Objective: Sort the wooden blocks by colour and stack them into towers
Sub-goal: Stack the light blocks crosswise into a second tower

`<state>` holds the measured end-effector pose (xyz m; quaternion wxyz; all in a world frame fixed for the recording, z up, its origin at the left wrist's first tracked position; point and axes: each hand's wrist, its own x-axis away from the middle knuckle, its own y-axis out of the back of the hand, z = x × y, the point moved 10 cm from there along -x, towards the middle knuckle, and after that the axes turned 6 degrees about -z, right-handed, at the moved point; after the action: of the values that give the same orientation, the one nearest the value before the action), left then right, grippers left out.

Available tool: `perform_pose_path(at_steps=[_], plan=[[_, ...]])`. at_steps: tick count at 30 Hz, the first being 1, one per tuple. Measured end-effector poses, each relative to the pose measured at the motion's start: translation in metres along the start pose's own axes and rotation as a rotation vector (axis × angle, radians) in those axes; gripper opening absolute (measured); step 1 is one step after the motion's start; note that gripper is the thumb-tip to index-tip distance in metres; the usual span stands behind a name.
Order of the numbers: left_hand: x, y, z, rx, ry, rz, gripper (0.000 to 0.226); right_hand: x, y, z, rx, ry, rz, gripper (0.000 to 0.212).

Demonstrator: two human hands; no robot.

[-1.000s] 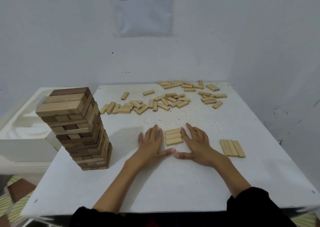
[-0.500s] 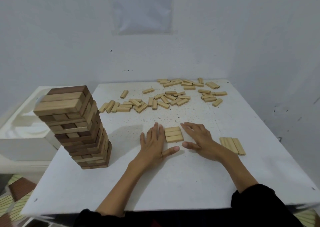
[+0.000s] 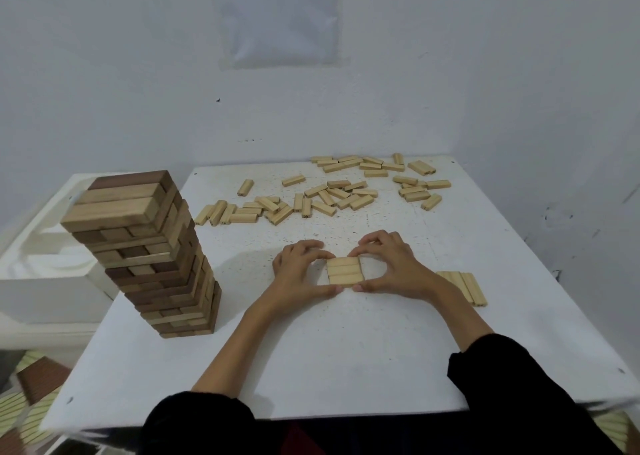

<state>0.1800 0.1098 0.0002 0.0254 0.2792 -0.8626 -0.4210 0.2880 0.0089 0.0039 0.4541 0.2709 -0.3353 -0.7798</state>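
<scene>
far left of the grip, a tall tower (image 3: pixel 149 257) of dark and mid-brown blocks stands on the table (image 3: pixel 346 357); judge that colour group as done. at the grip, the left hand (image 3: pixel 298 272) and the right hand (image 3: pixel 394 267) pinch one three-block layer (image 3: pixel 344 271) from opposite ends, thumbs on its near edge, curled fingers at its far corners. the layer lies flat on the table between the hands, its blocks touching side by side. the long axis of each block runs left to right, ends pointing at the palms. just right of the grip, a second layer (image 3: pixel 462 286) of three pale blocks lies flat, long axes pointing away from the person, roughly crosswise to the gripped layer. beyond the grip, loose pale blocks (image 3: pixel 329 198) lie scattered. the pale tower is barely begun; nearly all pale blocks remain to stack.
</scene>
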Motion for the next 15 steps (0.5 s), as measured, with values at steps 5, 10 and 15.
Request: perform_pose_path(at_steps=[5, 10, 15], plan=[[-0.004, 0.004, -0.022, 0.051, -0.110, -0.044, 0.067, 0.009, 0.019, 0.004, -0.039, 0.035, -0.013, 0.052], [-0.016, -0.014, -0.065, 0.037, -0.207, -0.025, 0.070, 0.028, 0.057, -0.015, -0.004, 0.000, -0.040, 0.052], [-0.028, -0.050, -0.102, 0.068, -0.237, 0.030, 0.075, 0.056, 0.088, -0.045, -0.008, -0.082, -0.067, 0.051]])
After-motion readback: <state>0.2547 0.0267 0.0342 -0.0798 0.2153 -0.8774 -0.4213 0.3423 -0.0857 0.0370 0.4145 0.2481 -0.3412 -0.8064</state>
